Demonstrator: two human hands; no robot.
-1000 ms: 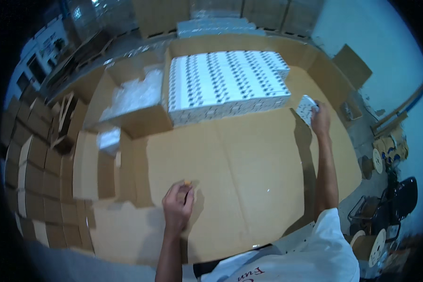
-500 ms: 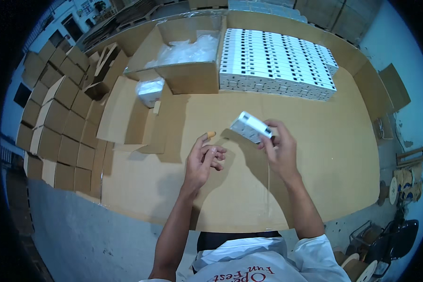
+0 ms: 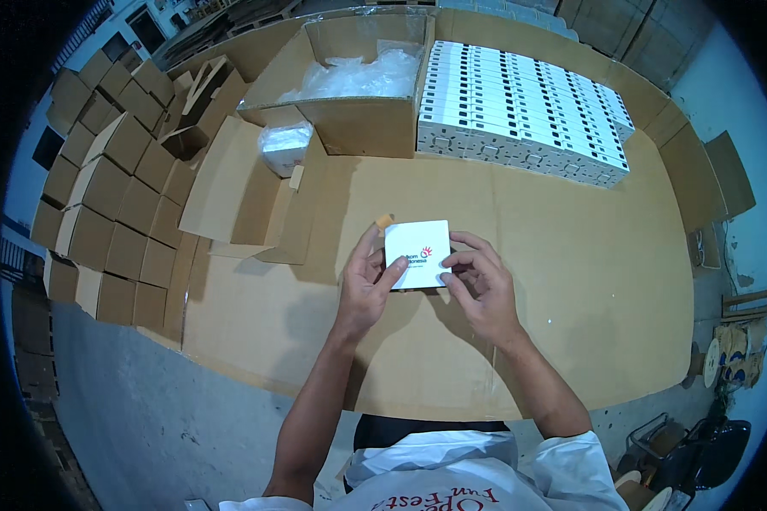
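Got the little white box [image 3: 417, 253] flat between both hands now
Half a second back my right hand [image 3: 483, 288] held it tilted alone; left hand [image 3: 368, 285] now grips its edge, whose fingertip is taped, underside hidden.

The small white box [image 3: 417, 253] looks like smooth, thin card with a slight shine. The table top [image 3: 571, 281] is covered in plain brown cardboard, matt and a bit rough, and the big open carton [image 3: 349, 128] is the same cardboard. Inside it sits crinkly clear plastic wrap [image 3: 358, 77], shiny and see-through.
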